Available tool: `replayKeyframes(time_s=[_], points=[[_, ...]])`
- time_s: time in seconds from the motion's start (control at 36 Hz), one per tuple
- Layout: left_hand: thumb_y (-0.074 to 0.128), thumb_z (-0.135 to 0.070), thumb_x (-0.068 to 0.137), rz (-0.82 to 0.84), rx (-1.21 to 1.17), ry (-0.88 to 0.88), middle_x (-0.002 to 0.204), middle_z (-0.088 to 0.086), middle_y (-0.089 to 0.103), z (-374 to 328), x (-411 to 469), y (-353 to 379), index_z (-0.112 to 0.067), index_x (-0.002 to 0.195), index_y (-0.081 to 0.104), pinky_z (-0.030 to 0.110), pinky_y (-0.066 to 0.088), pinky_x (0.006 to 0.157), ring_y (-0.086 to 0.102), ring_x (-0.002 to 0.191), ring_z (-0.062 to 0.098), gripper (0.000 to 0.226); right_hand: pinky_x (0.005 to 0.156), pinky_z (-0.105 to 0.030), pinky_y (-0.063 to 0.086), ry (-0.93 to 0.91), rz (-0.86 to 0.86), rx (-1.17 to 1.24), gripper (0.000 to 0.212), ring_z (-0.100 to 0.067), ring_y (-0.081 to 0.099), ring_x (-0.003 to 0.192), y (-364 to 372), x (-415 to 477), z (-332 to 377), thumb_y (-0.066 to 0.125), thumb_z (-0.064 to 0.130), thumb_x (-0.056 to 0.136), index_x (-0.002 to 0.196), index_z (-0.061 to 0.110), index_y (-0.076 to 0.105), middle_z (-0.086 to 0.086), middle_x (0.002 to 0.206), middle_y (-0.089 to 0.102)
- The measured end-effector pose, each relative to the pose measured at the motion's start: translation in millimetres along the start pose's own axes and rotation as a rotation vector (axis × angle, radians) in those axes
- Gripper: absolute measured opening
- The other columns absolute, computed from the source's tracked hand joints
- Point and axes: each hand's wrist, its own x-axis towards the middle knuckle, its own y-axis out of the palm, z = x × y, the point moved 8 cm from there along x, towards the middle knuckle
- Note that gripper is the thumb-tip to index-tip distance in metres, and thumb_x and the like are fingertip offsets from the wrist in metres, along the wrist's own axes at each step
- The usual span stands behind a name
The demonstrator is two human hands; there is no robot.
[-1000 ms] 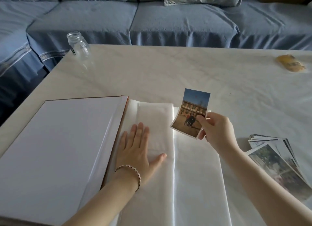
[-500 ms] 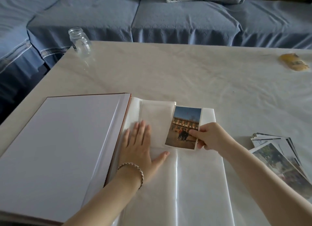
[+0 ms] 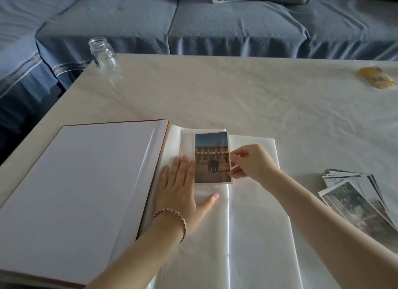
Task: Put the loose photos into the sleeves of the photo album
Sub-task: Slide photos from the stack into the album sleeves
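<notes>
The photo album [image 3: 81, 187] lies open on the table, its thick left side white and blank. On its right side lies a page of clear sleeves [image 3: 254, 224]. A photo of a building with people in front [image 3: 212, 157] lies flat at the top of the left sleeve column. My right hand [image 3: 249, 162] pinches the photo's right edge. My left hand [image 3: 183, 189] rests flat on the sleeve page just left of the photo, fingers straight, thumb spread below it. A stack of loose photos [image 3: 357, 200] lies fanned at the right.
A clear glass jar [image 3: 103, 54] stands at the table's far left corner. A yellow packet [image 3: 375, 77] lies at the far right. A blue sofa [image 3: 193, 23] runs behind the white table [image 3: 237, 94].
My right hand has brought the photo down and left, from tilted in the air to flat on the sleeve page beside my left hand. My left hand has stayed pressed on the page.
</notes>
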Motion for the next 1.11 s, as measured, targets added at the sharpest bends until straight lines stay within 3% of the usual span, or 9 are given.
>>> replayKeyframes(time_s=[0.08,0.14,0.22,0.42,0.5,0.75,0.89,0.97,1.11], points=[[-0.004,-0.076,0.062,-0.010,0.047,0.032,0.149,-0.003,-0.020,-2,-1,0,-0.014,0.149,-0.004,0.033,-0.017,0.110,-0.024,0.134,0.009,0.106,0.058,-0.023,0.057,-0.010,0.011,0.052,0.026,-0.014,0.064,0.048,3,-5,-1,0.054,0.002,0.091,0.066,0.010,0.061,-0.002,0.051,0.063],[-0.010,-0.075,0.059,-0.012,0.046,0.025,0.140,-0.006,-0.033,-1,-2,-2,-0.017,0.148,-0.014,0.032,-0.022,0.108,-0.033,0.129,0.007,0.106,0.062,-0.024,0.058,-0.008,0.033,0.050,0.025,-0.015,0.066,0.051,10,-7,-1,0.057,0.002,0.089,0.066,0.010,0.062,-0.003,0.051,0.064],[-0.009,-0.076,0.059,-0.011,0.037,0.011,0.143,-0.005,-0.030,-1,-2,-3,-0.016,0.149,-0.010,0.031,-0.023,0.108,-0.032,0.129,0.008,0.108,0.068,-0.027,0.058,-0.006,0.060,-0.007,0.024,-0.016,0.066,0.054,20,-7,2,0.055,0.004,0.089,0.068,0.011,0.064,-0.004,0.053,0.066],[-0.011,-0.075,0.058,0.008,0.033,0.010,0.155,0.000,-0.019,-2,-2,-5,-0.017,0.149,-0.007,0.031,-0.023,0.108,-0.029,0.134,0.009,0.108,0.043,-0.014,0.036,0.050,0.059,-0.043,0.024,-0.006,0.055,0.043,18,-10,3,0.050,0.013,0.088,0.072,0.009,0.067,0.001,0.060,0.064],[-0.004,-0.077,0.066,0.020,0.032,0.024,0.156,-0.001,-0.018,-2,-4,-8,-0.018,0.149,-0.006,0.029,-0.024,0.107,-0.021,0.141,0.013,0.102,0.045,-0.017,0.037,0.015,-0.004,-0.058,0.023,-0.009,0.053,0.047,17,-11,0,0.065,0.028,0.085,0.067,0.014,0.066,0.000,0.059,0.063],[-0.017,-0.072,0.051,0.055,0.109,0.043,0.152,-0.002,-0.024,6,-18,-13,-0.012,0.147,-0.014,0.029,-0.026,0.101,-0.032,0.128,0.010,0.113,0.048,-0.017,0.040,-0.107,-0.206,-0.061,0.011,-0.006,0.052,0.052,15,-17,1,0.073,0.020,0.079,0.069,0.015,0.068,0.005,0.057,0.061],[0.010,-0.065,0.074,0.028,0.165,0.024,0.152,0.013,0.019,7,-16,-10,-0.002,0.144,0.026,0.034,0.001,0.110,0.012,0.139,0.022,0.096,0.047,-0.013,0.039,-0.126,-0.235,-0.003,0.009,-0.003,0.054,0.052,18,-18,0,0.070,0.014,0.078,0.070,0.016,0.066,0.007,0.056,0.061],[0.032,-0.057,0.078,0.034,0.093,0.056,0.134,0.018,0.052,7,-16,-2,-0.001,0.126,0.056,0.038,0.014,0.106,0.049,0.124,0.034,0.078,0.052,-0.015,0.045,-0.116,-0.227,0.052,0.007,-0.005,0.057,0.056,17,-20,-3,0.067,0.013,0.081,0.075,0.016,0.066,0.006,0.060,0.064],[0.017,-0.057,0.090,0.068,0.134,0.047,0.129,0.020,0.055,10,-18,1,-0.002,0.124,0.058,0.039,0.014,0.106,0.052,0.121,0.037,0.077,0.054,-0.003,0.041,-0.226,-0.283,-0.051,0.011,-0.007,0.062,0.067,-8,-40,-6,0.058,0.011,0.087,0.090,0.018,0.067,0.010,0.076,0.064]])
